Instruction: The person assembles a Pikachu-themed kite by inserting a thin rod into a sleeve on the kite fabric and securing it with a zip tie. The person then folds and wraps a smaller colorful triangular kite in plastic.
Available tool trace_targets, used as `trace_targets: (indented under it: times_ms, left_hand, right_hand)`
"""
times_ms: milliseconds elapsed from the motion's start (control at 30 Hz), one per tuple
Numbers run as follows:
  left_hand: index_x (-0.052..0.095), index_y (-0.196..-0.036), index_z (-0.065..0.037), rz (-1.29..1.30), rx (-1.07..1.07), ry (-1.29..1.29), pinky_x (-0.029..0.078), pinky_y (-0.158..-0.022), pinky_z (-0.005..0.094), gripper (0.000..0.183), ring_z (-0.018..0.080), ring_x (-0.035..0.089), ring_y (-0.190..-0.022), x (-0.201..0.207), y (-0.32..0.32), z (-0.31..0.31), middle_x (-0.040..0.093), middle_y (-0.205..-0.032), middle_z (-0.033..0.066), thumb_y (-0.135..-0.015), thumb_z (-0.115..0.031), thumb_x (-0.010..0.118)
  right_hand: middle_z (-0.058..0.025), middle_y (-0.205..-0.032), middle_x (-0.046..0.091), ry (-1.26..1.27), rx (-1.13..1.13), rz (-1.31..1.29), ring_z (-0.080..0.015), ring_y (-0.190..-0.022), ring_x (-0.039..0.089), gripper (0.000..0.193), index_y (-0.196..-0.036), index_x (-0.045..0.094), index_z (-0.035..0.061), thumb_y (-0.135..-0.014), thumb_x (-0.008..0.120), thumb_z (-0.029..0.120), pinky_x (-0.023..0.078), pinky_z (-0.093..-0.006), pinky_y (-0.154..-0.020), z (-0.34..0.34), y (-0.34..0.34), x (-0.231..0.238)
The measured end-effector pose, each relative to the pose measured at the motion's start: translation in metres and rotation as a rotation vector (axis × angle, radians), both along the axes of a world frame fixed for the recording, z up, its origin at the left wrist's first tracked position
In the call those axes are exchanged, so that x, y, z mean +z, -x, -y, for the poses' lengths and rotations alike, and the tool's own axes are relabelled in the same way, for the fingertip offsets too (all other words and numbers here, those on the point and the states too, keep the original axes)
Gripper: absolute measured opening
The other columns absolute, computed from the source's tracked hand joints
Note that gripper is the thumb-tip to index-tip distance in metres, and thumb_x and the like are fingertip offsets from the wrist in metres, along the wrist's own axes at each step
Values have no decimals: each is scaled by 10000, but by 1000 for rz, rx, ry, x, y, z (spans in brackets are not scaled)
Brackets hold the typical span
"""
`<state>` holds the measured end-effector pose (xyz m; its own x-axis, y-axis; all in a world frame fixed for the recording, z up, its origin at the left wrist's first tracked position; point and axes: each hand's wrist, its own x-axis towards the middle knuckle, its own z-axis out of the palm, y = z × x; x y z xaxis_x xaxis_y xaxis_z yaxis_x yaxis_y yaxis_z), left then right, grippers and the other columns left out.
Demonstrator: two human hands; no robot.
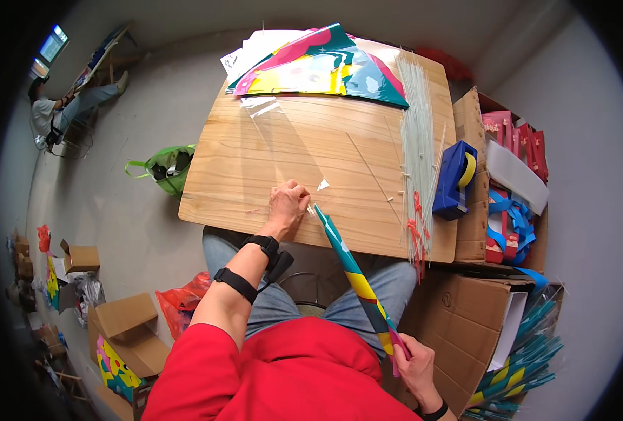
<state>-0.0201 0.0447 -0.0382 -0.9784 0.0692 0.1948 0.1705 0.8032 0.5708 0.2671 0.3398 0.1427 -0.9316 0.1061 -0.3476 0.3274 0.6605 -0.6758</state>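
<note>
My right hand [415, 361] is closed round the lower end of a rolled sheet [357, 277], teal, yellow and pink, which slants up over my lap. Its narrow tip reaches the table's near edge, just right of my left hand [290, 203]. The fingers of that hand are pinched together at the near end of a long clear plastic sleeve [280, 140] lying flat on the wooden table [213, 168]. A small white scrap [323, 184] lies beside them. Glossy printed sheets [325, 70] in teal, yellow and pink are stacked at the table's far side.
Thin whitish rods [416, 119] lie along the table's right side, near a blue tape dispenser [455, 180]. Open cartons [469, 182] stand to the right, one beside more rolled sheets [522, 372]. A green bag [171, 172] is at the left; another person [55, 112] sits far left.
</note>
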Motion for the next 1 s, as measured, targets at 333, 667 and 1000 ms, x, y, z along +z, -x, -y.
trace_targets:
  times_ms: [333, 667, 1000]
  left_hand:
    - [658, -783, -128, -184, -27, 111, 427, -825, 389, 91, 229, 625, -871, 2, -5, 1, 614, -842, 31, -808, -211, 683]
    - [626, -794, -114, -302, -47, 175, 407, -829, 394, 86, 233, 620, -852, 14, -11, 0, 607, -842, 41, -803, -153, 702]
    - [614, -783, -109, -319, -6, 180, 385, -844, 402, 98, 227, 615, -850, 33, -15, -4, 596, -823, 43, -802, -154, 699]
  right_hand:
    - [-102, -999, 715, 934, -431, 523, -119, -847, 679, 267, -1157, 625, -61, -906, 661, 25, 545, -238, -793, -16, 17, -18]
    - [-91, -1001, 713, 1009, -399, 522, -112, -844, 673, 265, -1158, 629, -50, -909, 664, 36, 544, -239, -787, -24, 18, -43]
    - [-40, -963, 703, 817, -161, 422, -67, -815, 635, 250, -1150, 642, -25, -924, 659, 81, 511, -208, -737, -6, 61, -83]
